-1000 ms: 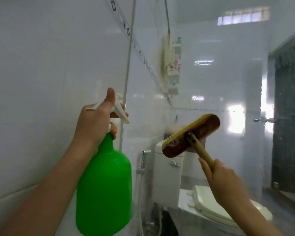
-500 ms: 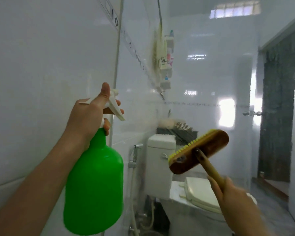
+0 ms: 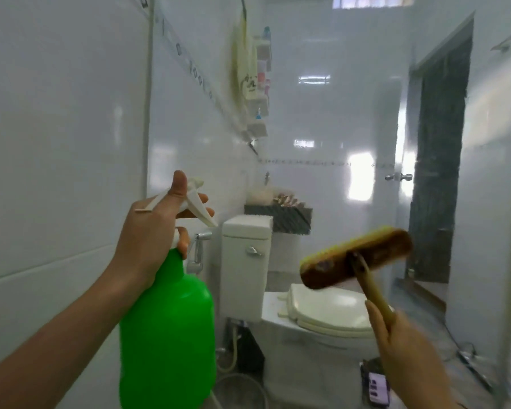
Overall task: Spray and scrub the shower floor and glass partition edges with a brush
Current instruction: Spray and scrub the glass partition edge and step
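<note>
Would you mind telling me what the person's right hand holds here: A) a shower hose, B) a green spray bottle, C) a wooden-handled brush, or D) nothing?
C: the right hand grips the brush by its wooden handle, while the left hand holds the green spray bottle.

White toilet [image 3: 331,311] stands near a dark doorway [image 3: 438,172].

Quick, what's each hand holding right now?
Left hand: grips the green spray bottle at its white trigger head.
Right hand: grips the scrub brush by its wooden handle.
</note>
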